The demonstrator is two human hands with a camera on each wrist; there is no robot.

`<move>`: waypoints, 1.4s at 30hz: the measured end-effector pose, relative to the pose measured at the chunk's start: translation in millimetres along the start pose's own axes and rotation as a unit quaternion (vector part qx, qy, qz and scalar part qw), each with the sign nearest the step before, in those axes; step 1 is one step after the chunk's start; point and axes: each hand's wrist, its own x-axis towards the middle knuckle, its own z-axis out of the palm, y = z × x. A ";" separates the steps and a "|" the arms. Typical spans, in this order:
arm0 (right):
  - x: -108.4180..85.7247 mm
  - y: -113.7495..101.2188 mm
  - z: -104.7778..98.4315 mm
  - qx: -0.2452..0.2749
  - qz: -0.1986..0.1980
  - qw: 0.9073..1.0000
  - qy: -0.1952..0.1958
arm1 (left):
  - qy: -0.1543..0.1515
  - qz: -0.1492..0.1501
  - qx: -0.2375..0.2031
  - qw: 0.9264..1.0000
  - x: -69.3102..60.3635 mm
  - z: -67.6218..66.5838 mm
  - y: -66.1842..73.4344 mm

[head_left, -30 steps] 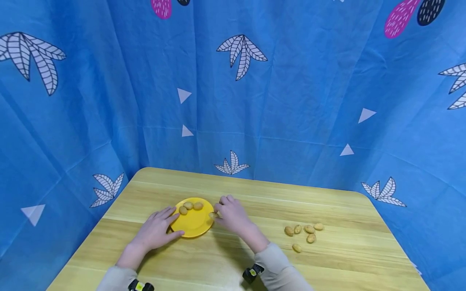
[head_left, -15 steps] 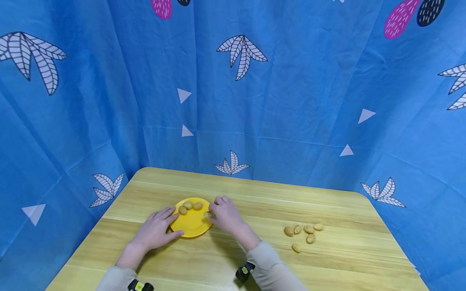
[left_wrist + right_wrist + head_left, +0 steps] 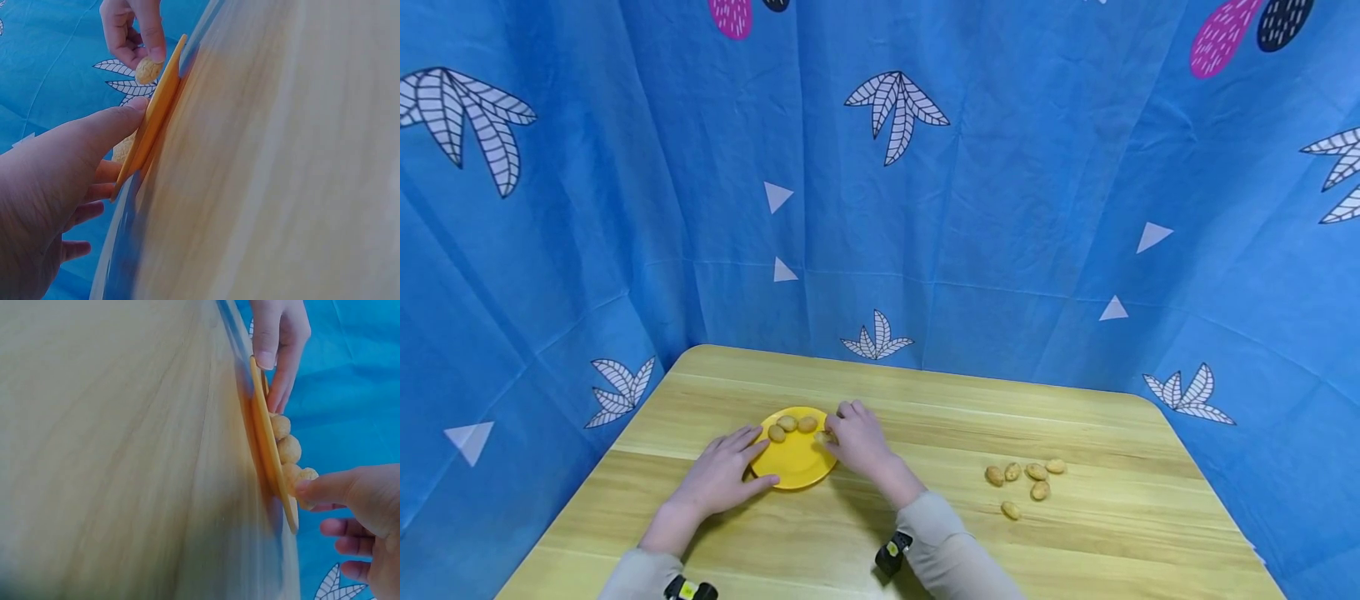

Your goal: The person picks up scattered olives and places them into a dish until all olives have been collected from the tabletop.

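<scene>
In the head view a yellow plate [image 3: 797, 464] lies on the table, with several tan, nut-like pieces [image 3: 787, 423] toward its far left. My left hand [image 3: 718, 477] rests spread against the plate's left side, thumb at the near rim, fingers fairly straight. Over the plate's right part, my right hand [image 3: 867, 443] pinches another tan piece [image 3: 824, 437]. Seen from the left wrist, that held piece [image 3: 148, 71] has a rough surface and is between thumb and fingers. The right wrist view shows it [image 3: 307, 477] close beside the pieces on the plate.
Several more tan pieces [image 3: 1037, 472] lie loosely grouped on the wooden table [image 3: 1120, 517] to the right. A blue patterned curtain [image 3: 1000, 208] hangs behind the table and along its sides.
My right hand has moved left with its pinched piece, from the plate's right edge to farther over the plate. The left hand and the plate have stayed where they were.
</scene>
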 end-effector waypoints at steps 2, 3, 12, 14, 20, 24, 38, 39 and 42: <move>1.5 -0.4 1.3 0.000 0.002 1.000 -0.003 | -0.001 0.000 -0.001 1.000 -0.2 -0.7 0.4; 2.4 -0.7 1.9 -0.001 0.003 1.000 -0.005 | -0.001 -0.001 -0.001 1.000 -0.4 -0.9 0.6; 8.6 -3.7 4.0 -0.003 0.006 1.000 -0.016 | 0.001 0.003 0.001 1.000 -0.4 -2.3 -0.2; 9.9 -3.9 5.1 -0.007 0.006 1.000 -0.017 | 0.000 0.004 0.003 1.000 0.1 -2.1 -0.6; 13.3 -4.0 9.6 -0.012 0.009 1.000 -0.020 | 0.009 0.011 0.008 1.000 0.3 -2.4 -0.6; 15.0 -4.0 12.2 -0.018 0.011 0.999 -0.024 | 0.011 0.012 0.007 1.000 -0.2 -2.6 0.0; 17.0 -7.3 11.0 -0.012 0.026 0.999 -0.023 | 0.009 0.009 0.007 1.000 -0.4 -2.9 -0.1; 17.2 -6.9 12.2 -0.012 0.026 0.999 -0.022 | 0.008 0.009 0.007 1.000 -0.4 -3.2 0.1; 16.8 -5.9 14.7 -0.015 0.021 1.000 -0.011 | 0.005 0.006 0.005 1.000 -0.5 -3.9 0.8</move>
